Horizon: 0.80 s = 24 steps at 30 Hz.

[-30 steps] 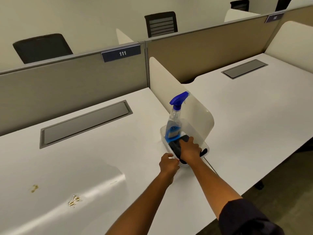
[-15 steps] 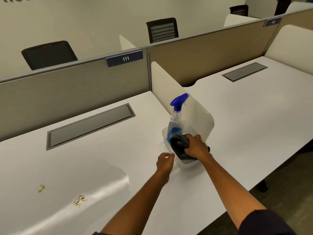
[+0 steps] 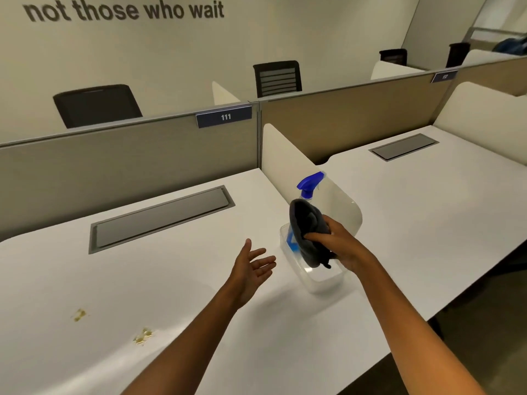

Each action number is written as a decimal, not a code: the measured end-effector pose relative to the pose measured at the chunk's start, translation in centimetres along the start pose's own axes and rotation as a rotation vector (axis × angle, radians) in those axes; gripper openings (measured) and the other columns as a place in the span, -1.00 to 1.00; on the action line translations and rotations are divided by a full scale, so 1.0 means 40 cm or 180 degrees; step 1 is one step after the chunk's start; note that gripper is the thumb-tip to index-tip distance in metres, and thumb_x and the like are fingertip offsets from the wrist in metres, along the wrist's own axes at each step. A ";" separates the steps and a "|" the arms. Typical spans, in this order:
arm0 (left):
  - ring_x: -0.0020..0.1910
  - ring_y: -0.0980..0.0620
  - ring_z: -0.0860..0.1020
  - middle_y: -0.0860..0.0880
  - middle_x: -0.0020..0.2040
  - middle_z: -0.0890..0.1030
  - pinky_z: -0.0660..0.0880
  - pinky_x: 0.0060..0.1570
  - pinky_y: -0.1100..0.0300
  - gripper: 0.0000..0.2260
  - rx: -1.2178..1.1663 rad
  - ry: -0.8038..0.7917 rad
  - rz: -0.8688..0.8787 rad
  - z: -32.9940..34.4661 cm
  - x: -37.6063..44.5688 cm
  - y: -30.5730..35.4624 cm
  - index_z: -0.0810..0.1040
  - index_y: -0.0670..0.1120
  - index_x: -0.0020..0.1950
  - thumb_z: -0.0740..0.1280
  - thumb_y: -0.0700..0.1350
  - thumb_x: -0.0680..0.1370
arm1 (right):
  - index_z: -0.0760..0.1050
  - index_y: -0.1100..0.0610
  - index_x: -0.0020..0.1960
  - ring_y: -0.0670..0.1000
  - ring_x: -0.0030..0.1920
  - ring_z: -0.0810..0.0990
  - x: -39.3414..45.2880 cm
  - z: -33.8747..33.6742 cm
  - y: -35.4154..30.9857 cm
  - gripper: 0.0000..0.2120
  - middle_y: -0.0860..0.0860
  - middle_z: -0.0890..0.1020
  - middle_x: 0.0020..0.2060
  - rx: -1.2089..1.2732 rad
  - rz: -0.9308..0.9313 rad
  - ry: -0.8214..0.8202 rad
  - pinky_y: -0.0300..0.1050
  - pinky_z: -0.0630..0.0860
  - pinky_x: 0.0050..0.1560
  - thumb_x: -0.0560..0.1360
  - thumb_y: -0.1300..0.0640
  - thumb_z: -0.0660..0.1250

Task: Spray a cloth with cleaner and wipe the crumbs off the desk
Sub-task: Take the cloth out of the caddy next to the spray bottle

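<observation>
lighting: pretty even warm indoor light from overhead | glare: soft sheen on the white desk lower left | shadows: faint under the arms | quality: slight blur on wall lettering, wide-angle bending at edges

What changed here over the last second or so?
The right hand lifted the dark cloth up out of the clear bin. The left hand let go of the bin's edge and opened. The spray bottle and crumbs stayed put.
</observation>
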<state>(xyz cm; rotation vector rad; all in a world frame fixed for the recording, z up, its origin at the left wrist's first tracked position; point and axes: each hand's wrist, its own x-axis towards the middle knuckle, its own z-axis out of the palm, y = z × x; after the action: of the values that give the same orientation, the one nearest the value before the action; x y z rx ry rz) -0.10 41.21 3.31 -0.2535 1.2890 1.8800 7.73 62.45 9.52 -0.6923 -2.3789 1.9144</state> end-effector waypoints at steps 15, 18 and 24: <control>0.34 -0.26 0.48 -0.17 0.36 0.52 0.43 0.28 -0.19 -0.28 -0.1536 -0.1189 0.0081 -0.209 -0.133 0.018 0.54 -0.11 0.33 0.20 0.42 0.43 | 0.69 0.12 0.06 0.16 0.06 0.68 -0.137 0.322 -0.020 -0.72 0.16 0.68 0.09 0.3002 0.0647 -0.0979 0.11 0.64 0.01 0.47 0.07 0.28; 0.32 -0.21 0.50 -0.12 0.33 0.57 0.33 0.38 -0.17 -0.31 -0.1576 -0.1161 0.0097 -0.262 -0.170 0.025 0.54 -0.06 0.33 0.29 0.41 0.40 | 0.65 0.14 0.14 0.19 0.15 0.63 -0.154 0.413 -0.016 -0.68 0.17 0.64 0.18 0.3140 0.0632 -0.1234 0.16 0.56 0.18 0.43 0.07 0.36; -0.07 -0.13 0.60 -0.09 -0.08 0.65 0.44 0.07 -0.03 -0.52 -0.1438 -0.0631 0.0319 -0.362 -0.229 0.014 0.69 -0.08 0.01 0.42 0.23 0.27 | 0.62 0.15 0.19 0.15 0.19 0.61 -0.152 0.544 0.001 -0.71 0.15 0.62 0.22 0.3025 0.0743 -0.1442 0.12 0.54 0.21 0.51 0.10 0.32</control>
<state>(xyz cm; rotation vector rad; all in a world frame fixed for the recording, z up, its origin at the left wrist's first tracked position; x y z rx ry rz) 1.45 24.18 2.36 -0.2309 0.7468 2.2078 7.16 40.19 5.57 -0.4791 -1.2050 3.1395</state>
